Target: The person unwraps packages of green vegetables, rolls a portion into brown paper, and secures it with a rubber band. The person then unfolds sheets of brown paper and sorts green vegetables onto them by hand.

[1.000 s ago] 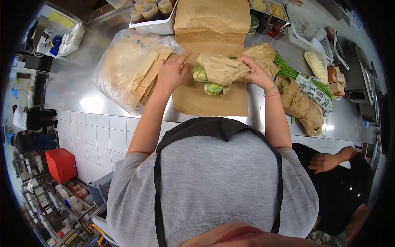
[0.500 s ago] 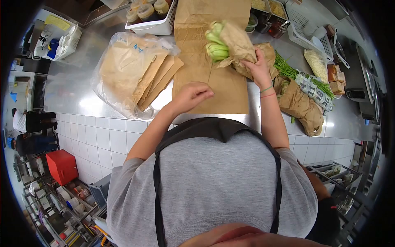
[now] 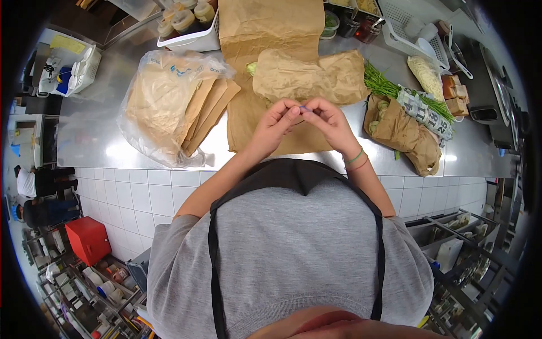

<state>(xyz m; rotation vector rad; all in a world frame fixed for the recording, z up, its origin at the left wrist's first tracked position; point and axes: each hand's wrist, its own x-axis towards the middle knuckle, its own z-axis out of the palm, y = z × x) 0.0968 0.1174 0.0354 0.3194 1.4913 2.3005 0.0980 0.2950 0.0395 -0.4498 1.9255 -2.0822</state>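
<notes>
My left hand point(image 3: 275, 121) and my right hand point(image 3: 333, 124) meet in front of my chest, fingertips pinched on a thin blue-purple band point(image 3: 305, 108). Just beyond them lies a bundle wrapped in crumpled brown paper point(image 3: 293, 73), a pale green vegetable end point(image 3: 251, 69) showing at its left. Beneath the bundle spreads a large brown paper sheet point(image 3: 241, 127). To the right rests a second paper-wrapped bundle point(image 3: 409, 141) with green vegetables at its upper end. Long thin green stalks point(image 3: 381, 82), partly wrapped in printed paper, lie beside it.
On the left, a clear plastic bag point(image 3: 149, 107) holds several brown paper pieces. A white basket of bottles point(image 3: 195, 40) stands at the back. Jars point(image 3: 368, 29), a white basket point(image 3: 403, 31) and a bag of pale shreds point(image 3: 424, 76) sit back right. The steel counter's edge point(image 3: 101, 164) runs before me.
My right hand has let go of the paper-wrapped vegetables, which now lie on the brown sheet. Both hands have come together and pinch the blue-purple band.
</notes>
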